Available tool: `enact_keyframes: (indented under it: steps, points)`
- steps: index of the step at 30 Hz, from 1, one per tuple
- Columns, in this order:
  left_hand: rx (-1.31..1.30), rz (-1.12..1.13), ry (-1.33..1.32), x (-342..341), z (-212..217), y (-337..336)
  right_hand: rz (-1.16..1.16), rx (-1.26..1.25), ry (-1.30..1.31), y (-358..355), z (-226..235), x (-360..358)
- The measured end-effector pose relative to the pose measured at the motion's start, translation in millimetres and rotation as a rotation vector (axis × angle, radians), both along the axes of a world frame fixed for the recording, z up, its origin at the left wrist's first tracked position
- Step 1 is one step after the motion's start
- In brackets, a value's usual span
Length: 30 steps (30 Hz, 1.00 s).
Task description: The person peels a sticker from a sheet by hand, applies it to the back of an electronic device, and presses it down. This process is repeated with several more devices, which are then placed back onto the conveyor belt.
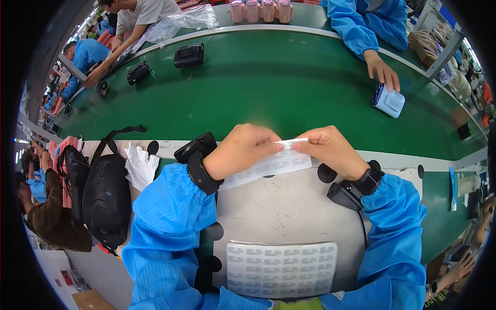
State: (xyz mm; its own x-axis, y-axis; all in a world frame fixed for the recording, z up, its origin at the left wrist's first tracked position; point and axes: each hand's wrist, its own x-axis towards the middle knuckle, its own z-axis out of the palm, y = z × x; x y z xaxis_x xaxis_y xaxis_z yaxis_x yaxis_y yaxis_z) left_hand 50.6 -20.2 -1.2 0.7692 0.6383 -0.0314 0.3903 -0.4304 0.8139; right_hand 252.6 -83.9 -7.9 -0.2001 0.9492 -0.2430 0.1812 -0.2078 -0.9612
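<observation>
Both my hands pinch the far edge of a white label sheet (279, 166) printed with rows of small labels. My left hand (245, 147) grips it near the middle of that edge, thumb and forefinger together. At the right corner my right hand (330, 149) pinches the same edge, its fingertips close to the left ones. The sheet slopes toward me over the pale work surface (274, 212). A stack of similar label sheets (281, 268) lies on that surface near my body. Whether a single label is between my fingertips is too small to tell.
Beyond runs a green conveyor belt (248, 88) carrying black devices (189, 55) and a light blue device (388, 101) under a co-worker's hand (381, 70). Black mesh bags (107, 199) and a white glove (140, 165) lie at left. Pink devices (261, 11) stand across.
</observation>
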Motion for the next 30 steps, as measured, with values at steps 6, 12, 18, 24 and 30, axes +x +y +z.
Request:
enact_keyframes:
  steps: [6,12,18,24,30]
  points:
    - [-0.009,0.055,-0.047,2,-3,-3,0.012,0.04,0.011,1,-1,1]
    - [0.017,0.076,-0.167,4,-2,-7,-0.084,0.049,0.163,-3,7,-5]
    - [-0.021,0.117,-0.151,0,-3,-1,-0.078,0.075,0.004,-1,7,0]
    - [-0.062,0.127,-0.065,-3,-4,3,-0.127,0.103,0.087,1,6,0]
    - [-0.107,0.133,-0.067,-3,-3,6,-0.22,0.285,0.028,6,0,5]
